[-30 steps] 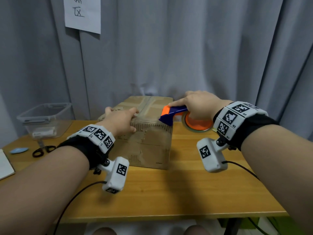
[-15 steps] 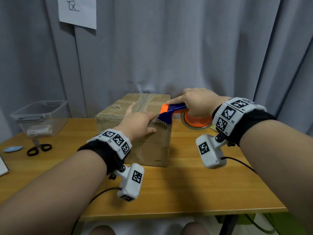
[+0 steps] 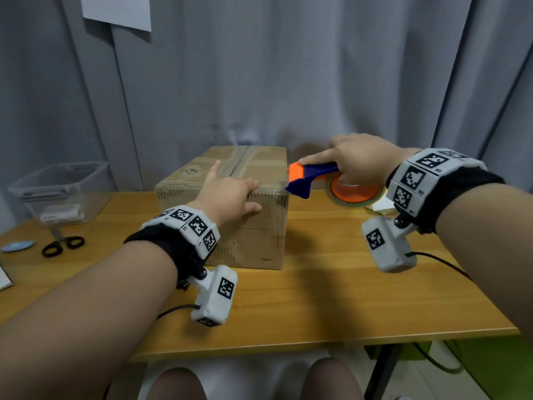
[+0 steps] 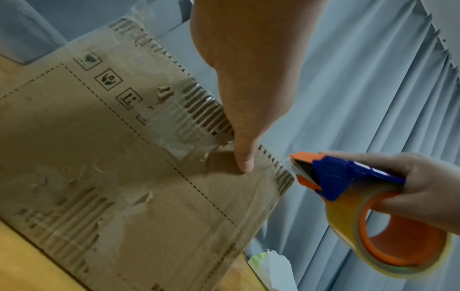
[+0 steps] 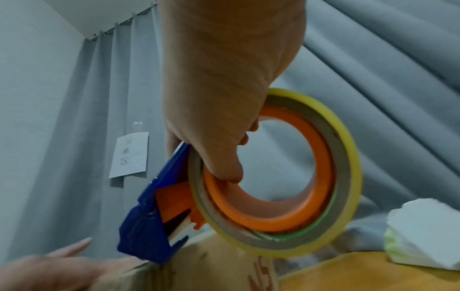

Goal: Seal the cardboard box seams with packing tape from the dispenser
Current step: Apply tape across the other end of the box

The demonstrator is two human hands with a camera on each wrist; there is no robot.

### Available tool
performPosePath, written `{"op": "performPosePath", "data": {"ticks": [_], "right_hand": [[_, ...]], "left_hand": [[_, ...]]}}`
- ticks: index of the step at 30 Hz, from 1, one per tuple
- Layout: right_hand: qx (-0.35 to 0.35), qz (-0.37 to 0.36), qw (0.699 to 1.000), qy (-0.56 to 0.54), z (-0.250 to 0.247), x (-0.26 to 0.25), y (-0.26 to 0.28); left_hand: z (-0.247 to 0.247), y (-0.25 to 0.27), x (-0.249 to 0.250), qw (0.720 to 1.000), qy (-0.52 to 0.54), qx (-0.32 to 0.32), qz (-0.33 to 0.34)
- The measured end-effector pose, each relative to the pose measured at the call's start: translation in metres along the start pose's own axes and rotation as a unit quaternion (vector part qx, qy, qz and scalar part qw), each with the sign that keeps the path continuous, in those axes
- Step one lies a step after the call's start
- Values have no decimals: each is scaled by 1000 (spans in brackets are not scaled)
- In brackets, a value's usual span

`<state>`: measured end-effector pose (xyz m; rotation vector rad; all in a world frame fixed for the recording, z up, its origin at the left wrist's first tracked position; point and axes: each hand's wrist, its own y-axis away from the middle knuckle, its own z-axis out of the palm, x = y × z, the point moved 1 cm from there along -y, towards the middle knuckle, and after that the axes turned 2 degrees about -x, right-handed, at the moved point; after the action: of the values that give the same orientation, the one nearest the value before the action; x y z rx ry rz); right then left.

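We are gripping the tape dispenser (image 3: 310, 177) in our right hand (image 3: 359, 160), fingers curled through its roll, just beside the cardboard box (image 3: 230, 197) at its near right top corner, while our left hand (image 3: 227, 194), fingers straight, is pressing that edge.

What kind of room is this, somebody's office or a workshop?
Probably a small recording or packing station, not a workshop: a wooden desk against grey curtains, with a cardboard box, scissors and a clear bin.

My wooden desk (image 3: 331, 298) carries the cardboard box (image 3: 259, 226), a clear plastic bin (image 3: 57, 192), black scissors (image 3: 62, 246), a blue oval thing (image 3: 18, 245) and a white wad (image 3: 380, 204).
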<state>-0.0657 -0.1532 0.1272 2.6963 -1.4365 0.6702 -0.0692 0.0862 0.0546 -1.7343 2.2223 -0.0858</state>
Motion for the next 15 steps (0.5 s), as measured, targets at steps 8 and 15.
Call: {"op": "performPosePath", "data": {"ticks": [8, 15], "right_hand": [[22, 48, 999, 2, 30, 25, 32], [40, 43, 998, 14, 36, 22, 33]], "left_hand": [[-3, 4, 5, 1000, -1, 2, 5], [-7, -5, 26, 999, -26, 18, 28]]}}
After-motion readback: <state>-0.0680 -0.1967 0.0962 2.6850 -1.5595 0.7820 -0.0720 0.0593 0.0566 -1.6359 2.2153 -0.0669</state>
